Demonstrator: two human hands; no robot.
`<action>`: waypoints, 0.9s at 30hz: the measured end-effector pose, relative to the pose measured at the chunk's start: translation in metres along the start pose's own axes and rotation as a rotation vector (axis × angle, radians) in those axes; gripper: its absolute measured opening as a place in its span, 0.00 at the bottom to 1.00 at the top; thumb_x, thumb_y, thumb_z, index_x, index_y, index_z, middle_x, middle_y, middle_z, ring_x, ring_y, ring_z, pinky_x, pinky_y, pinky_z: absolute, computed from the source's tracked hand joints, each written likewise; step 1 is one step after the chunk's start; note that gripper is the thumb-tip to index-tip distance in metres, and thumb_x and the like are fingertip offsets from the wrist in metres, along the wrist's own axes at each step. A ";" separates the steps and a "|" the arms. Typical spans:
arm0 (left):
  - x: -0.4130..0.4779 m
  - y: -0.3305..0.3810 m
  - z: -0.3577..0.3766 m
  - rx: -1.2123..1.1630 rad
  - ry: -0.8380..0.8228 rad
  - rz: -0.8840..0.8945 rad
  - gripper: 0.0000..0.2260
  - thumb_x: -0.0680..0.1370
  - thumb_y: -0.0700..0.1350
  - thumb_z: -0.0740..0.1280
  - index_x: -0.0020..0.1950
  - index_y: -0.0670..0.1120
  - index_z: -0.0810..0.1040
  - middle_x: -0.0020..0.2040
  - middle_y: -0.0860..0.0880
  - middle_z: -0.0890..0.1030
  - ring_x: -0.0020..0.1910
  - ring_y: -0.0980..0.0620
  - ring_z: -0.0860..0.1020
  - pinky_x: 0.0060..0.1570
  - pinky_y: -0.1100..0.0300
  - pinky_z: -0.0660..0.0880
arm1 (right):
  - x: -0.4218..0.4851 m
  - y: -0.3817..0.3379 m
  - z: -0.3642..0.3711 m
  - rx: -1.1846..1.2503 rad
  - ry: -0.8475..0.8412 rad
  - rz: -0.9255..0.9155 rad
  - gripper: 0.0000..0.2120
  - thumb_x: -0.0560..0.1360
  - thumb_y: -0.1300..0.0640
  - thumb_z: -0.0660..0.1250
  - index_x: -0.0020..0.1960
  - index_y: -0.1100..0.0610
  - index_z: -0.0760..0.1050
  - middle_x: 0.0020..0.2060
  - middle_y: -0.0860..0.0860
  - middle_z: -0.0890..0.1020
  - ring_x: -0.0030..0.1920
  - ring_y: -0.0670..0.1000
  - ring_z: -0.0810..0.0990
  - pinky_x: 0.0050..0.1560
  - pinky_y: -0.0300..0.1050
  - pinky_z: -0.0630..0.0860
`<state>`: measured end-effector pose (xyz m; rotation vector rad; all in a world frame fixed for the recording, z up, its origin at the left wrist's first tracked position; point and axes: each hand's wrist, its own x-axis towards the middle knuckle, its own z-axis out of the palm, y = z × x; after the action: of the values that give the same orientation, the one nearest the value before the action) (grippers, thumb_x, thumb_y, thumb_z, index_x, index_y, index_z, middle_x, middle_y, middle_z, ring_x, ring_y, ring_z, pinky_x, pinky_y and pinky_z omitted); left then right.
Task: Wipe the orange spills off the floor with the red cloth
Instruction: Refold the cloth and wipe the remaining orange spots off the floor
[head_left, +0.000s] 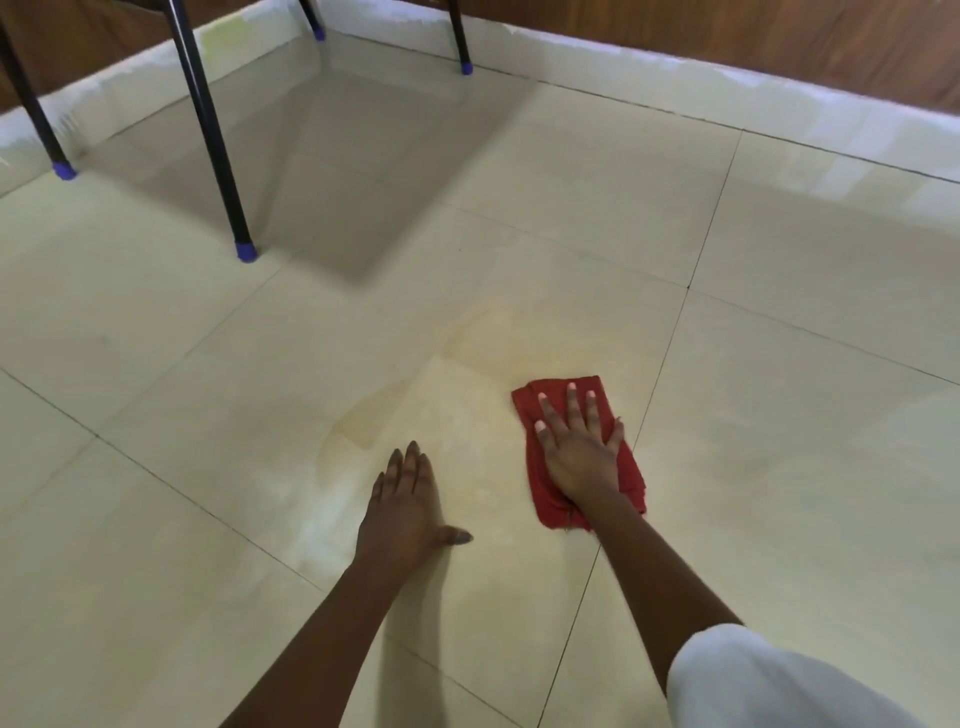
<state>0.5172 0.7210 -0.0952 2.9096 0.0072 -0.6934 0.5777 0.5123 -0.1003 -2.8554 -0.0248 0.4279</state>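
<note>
A folded red cloth (540, 499) lies flat on the cream floor tiles right of centre. My right hand (576, 447) presses on top of it, fingers spread and pointing away from me. A faint orange smear (498, 343) stains the tile just beyond and left of the cloth, with a second pale orange patch (358, 421) further left. My left hand (405, 509) rests flat on the floor beside that patch, fingers together and thumb out, holding nothing.
Black chair legs with blue caps (245, 252) stand at the upper left, with others (466, 67) further back. A white skirting (727, 88) and wooden wall bound the far side. My white-clad knee (769, 686) is at the bottom right.
</note>
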 end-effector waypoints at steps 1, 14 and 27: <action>-0.001 0.000 0.000 0.003 -0.003 0.000 0.52 0.68 0.68 0.64 0.76 0.40 0.41 0.77 0.44 0.38 0.76 0.45 0.39 0.74 0.50 0.45 | -0.004 -0.008 0.004 0.009 -0.013 -0.042 0.23 0.81 0.45 0.42 0.75 0.42 0.45 0.76 0.49 0.42 0.75 0.52 0.37 0.70 0.62 0.36; -0.005 0.018 -0.007 -0.009 -0.054 0.013 0.43 0.75 0.59 0.64 0.76 0.39 0.43 0.77 0.42 0.40 0.76 0.46 0.41 0.74 0.49 0.46 | -0.045 -0.024 0.012 -0.094 -0.024 -0.081 0.35 0.78 0.38 0.51 0.76 0.55 0.45 0.76 0.55 0.47 0.76 0.55 0.44 0.73 0.52 0.42; 0.000 -0.030 -0.017 0.029 -0.071 -0.066 0.52 0.68 0.68 0.66 0.76 0.44 0.40 0.76 0.43 0.35 0.75 0.39 0.36 0.72 0.43 0.43 | -0.016 -0.036 0.023 -0.147 0.075 -0.129 0.27 0.76 0.35 0.39 0.74 0.39 0.47 0.77 0.49 0.48 0.75 0.58 0.44 0.69 0.65 0.44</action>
<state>0.5239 0.7534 -0.0845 2.9216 0.0857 -0.8135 0.5561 0.5520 -0.1073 -2.9894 -0.2345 0.3048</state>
